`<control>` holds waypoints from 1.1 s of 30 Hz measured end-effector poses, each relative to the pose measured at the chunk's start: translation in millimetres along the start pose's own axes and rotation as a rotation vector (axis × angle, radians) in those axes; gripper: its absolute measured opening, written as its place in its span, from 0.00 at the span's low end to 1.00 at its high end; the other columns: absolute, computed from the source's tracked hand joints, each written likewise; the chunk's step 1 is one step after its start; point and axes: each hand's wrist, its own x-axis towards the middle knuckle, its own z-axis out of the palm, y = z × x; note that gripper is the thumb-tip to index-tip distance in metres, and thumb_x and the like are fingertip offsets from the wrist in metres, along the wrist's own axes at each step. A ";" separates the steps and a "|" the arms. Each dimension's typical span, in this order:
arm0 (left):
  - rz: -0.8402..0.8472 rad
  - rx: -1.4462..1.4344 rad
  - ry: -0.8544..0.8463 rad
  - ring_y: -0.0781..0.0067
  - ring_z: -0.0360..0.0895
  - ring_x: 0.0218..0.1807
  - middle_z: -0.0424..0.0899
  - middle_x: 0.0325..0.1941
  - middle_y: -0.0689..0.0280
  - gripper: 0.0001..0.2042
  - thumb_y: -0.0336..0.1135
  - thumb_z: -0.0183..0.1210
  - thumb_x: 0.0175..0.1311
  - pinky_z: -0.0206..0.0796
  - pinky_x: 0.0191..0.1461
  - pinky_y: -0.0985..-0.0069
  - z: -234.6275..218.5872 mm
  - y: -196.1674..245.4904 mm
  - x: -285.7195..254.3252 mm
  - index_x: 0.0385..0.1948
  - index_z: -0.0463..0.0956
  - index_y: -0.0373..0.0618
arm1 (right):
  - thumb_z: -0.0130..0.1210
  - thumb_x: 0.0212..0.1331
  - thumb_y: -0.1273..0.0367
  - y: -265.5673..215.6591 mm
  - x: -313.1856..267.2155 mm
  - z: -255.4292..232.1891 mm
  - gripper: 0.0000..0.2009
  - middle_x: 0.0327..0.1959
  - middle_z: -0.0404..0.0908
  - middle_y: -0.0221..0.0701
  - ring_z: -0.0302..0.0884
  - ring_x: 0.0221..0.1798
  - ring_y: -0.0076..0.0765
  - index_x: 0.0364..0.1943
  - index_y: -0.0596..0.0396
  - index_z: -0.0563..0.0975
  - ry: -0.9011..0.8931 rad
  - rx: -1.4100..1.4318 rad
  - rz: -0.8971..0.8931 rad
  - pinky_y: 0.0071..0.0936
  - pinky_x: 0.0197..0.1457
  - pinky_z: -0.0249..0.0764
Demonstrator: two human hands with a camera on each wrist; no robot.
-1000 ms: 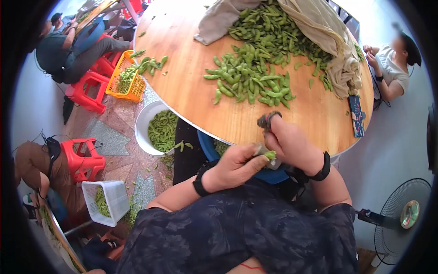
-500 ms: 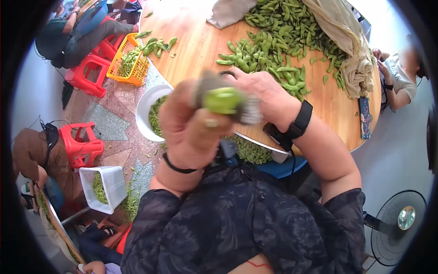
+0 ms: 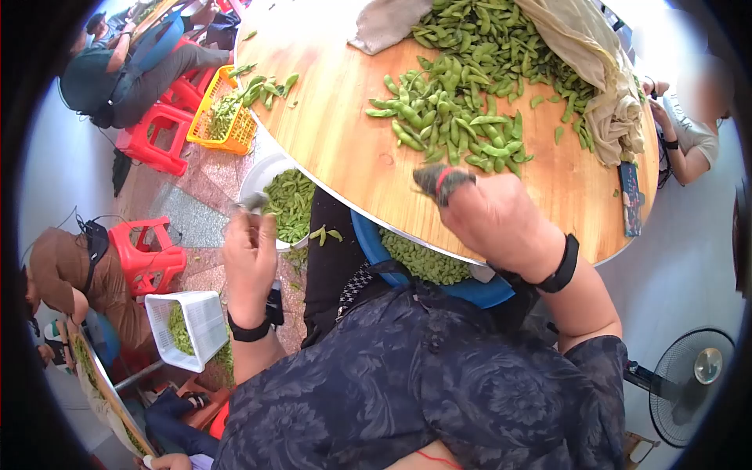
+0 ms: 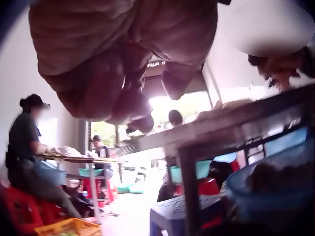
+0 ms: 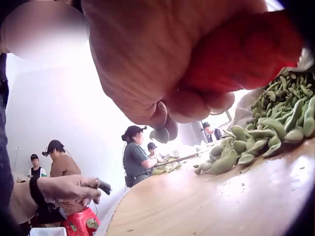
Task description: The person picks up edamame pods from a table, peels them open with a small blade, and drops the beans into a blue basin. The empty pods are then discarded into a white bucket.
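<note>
My left hand (image 3: 251, 262) hangs over the near side of a white bucket (image 3: 260, 174) of green soybean pods, a grey wrap on one finger. No pod shows in its fingers, in the head view or in the right wrist view, where that hand (image 5: 71, 188) appears at lower left. Above the table's near edge, my right hand (image 3: 495, 215) has its fingers curled in, with a grey wrap and red band on one digit. Its palm is hidden, and nothing shows between the fingers. Beyond it lies a pile of soybean pods (image 3: 450, 117) on the round wooden table (image 3: 321, 110).
A blue basin (image 3: 366, 239) of shelled green beans sits below the table edge at my lap. Beige cloth (image 3: 607, 117) covers part of the pile. Left stand a yellow basket (image 3: 244, 139), red stools (image 3: 149, 247) and a tipped white basket (image 3: 213, 329); a fan (image 3: 689, 392) is right.
My hands were together around a green pod; then the left hand rose with the pod and swung left over the bucket. The pod no longer shows. The right hand is alone above the table edge.
</note>
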 end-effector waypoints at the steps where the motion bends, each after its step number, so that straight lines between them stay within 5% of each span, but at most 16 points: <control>1: -0.046 -0.290 -0.151 0.78 0.71 0.25 0.76 0.26 0.66 0.13 0.39 0.52 0.68 0.64 0.29 0.78 4.5 23.9 -2.9 0.42 0.74 0.36 | 0.52 0.54 0.74 -3.3 -4.4 -0.6 0.10 0.26 0.76 0.34 0.74 0.19 0.36 0.42 0.53 0.73 0.001 -0.009 0.002 0.30 0.20 0.70; 3: -0.134 -0.700 -0.614 0.83 0.71 0.24 0.78 0.27 0.69 0.19 0.46 0.43 0.73 0.64 0.30 0.85 17.8 43.6 -4.9 0.43 0.76 0.38 | 0.54 0.53 0.71 -11.4 -10.1 -1.6 0.10 0.33 0.78 0.32 0.74 0.19 0.32 0.40 0.52 0.74 0.020 0.032 -0.165 0.29 0.19 0.69; 5: -0.525 -0.855 -0.993 0.85 0.69 0.23 0.78 0.25 0.69 0.23 0.52 0.39 0.74 0.61 0.27 0.87 33.1 87.8 -5.2 0.38 0.76 0.40 | 0.55 0.51 0.69 -21.4 -16.8 -4.4 0.10 0.37 0.79 0.31 0.74 0.19 0.29 0.38 0.52 0.75 -0.004 0.062 -0.191 0.28 0.19 0.69; 6: -0.482 -1.049 -1.183 0.86 0.68 0.23 0.78 0.26 0.69 0.24 0.54 0.37 0.73 0.60 0.26 0.88 47.4 88.9 -5.5 0.38 0.74 0.42 | 0.55 0.51 0.69 -25.7 -22.9 -5.0 0.10 0.38 0.79 0.31 0.74 0.19 0.28 0.38 0.52 0.75 0.009 -0.001 -0.229 0.28 0.19 0.69; 9: -0.343 -1.086 -1.225 0.88 0.64 0.23 0.72 0.25 0.73 0.17 0.46 0.42 0.74 0.56 0.27 0.89 66.8 101.7 -6.6 0.41 0.72 0.42 | 0.57 0.51 0.70 -25.7 -38.6 -7.0 0.10 0.37 0.80 0.38 0.74 0.18 0.32 0.38 0.54 0.75 0.017 -0.022 -0.231 0.27 0.19 0.69; 10: -0.339 -1.085 -1.238 0.88 0.64 0.23 0.72 0.25 0.73 0.17 0.46 0.42 0.74 0.56 0.27 0.89 71.1 104.6 -7.6 0.41 0.72 0.42 | 0.56 0.52 0.70 -26.5 -44.2 -8.9 0.09 0.34 0.79 0.41 0.74 0.19 0.37 0.38 0.56 0.75 0.013 0.122 -0.053 0.29 0.20 0.70; 12: -0.273 -1.067 -1.154 0.89 0.62 0.23 0.69 0.24 0.75 0.13 0.42 0.44 0.74 0.55 0.27 0.89 78.2 109.5 -10.5 0.40 0.72 0.42 | 0.53 0.54 0.73 -26.5 -56.3 -3.4 0.09 0.24 0.75 0.45 0.74 0.23 0.52 0.39 0.60 0.72 0.180 0.431 0.241 0.36 0.23 0.70; 13: -0.272 -1.066 -1.165 0.89 0.62 0.23 0.69 0.24 0.75 0.13 0.42 0.44 0.74 0.55 0.27 0.89 82.4 109.7 -12.6 0.40 0.72 0.42 | 0.53 0.54 0.73 -27.8 -62.1 -3.8 0.09 0.24 0.75 0.45 0.74 0.23 0.52 0.39 0.60 0.72 0.184 0.427 0.249 0.36 0.23 0.70; 16: -0.162 -1.025 -1.062 0.86 0.63 0.24 0.70 0.24 0.74 0.11 0.38 0.45 0.74 0.54 0.28 0.87 96.0 108.2 -21.6 0.40 0.72 0.41 | 0.44 0.58 0.76 -30.0 -72.8 -3.1 0.09 0.26 0.71 0.45 0.72 0.30 0.58 0.43 0.61 0.65 -0.040 0.793 0.729 0.41 0.33 0.67; 18: 0.161 -0.820 -0.805 0.85 0.63 0.23 0.68 0.21 0.73 0.09 0.34 0.47 0.72 0.56 0.27 0.83 103.4 111.3 -27.7 0.33 0.71 0.40 | 0.43 0.58 0.76 -33.2 -74.8 1.2 0.08 0.27 0.71 0.45 0.71 0.30 0.56 0.42 0.61 0.64 -0.031 0.880 0.748 0.40 0.34 0.67; 21: 0.305 -0.561 -0.694 0.71 0.68 0.21 0.68 0.20 0.62 0.08 0.31 0.53 0.68 0.61 0.26 0.74 99.3 116.3 -28.5 0.29 0.71 0.38 | 0.43 0.59 0.75 -36.0 -76.4 5.4 0.07 0.29 0.69 0.43 0.69 0.33 0.53 0.40 0.60 0.63 -0.008 0.980 0.783 0.39 0.37 0.67; 24: 0.419 -0.500 -0.583 0.58 0.69 0.21 0.69 0.20 0.57 0.08 0.30 0.56 0.65 0.62 0.25 0.70 101.2 121.4 -30.8 0.26 0.70 0.39 | 0.41 0.61 0.75 -35.2 -76.8 3.0 0.06 0.26 0.69 0.39 0.71 0.25 0.43 0.40 0.59 0.62 -0.016 0.984 0.757 0.34 0.30 0.68; 29: 0.638 -0.401 -0.418 0.54 0.67 0.20 0.68 0.18 0.57 0.07 0.28 0.55 0.64 0.59 0.23 0.69 108.5 119.1 -32.2 0.26 0.69 0.39 | 0.38 0.64 0.73 -36.7 -74.9 -4.7 0.05 0.21 0.68 0.29 0.62 0.10 0.20 0.41 0.56 0.60 -0.100 1.261 0.866 0.21 0.12 0.60; 33: 0.725 -0.319 -0.346 0.56 0.68 0.20 0.65 0.17 0.57 0.07 0.28 0.55 0.64 0.60 0.24 0.68 111.7 118.8 -35.0 0.26 0.69 0.39 | 0.38 0.63 0.73 -35.5 -75.3 -0.5 0.05 0.22 0.69 0.29 0.65 0.11 0.22 0.41 0.57 0.61 -0.114 1.298 0.907 0.22 0.12 0.63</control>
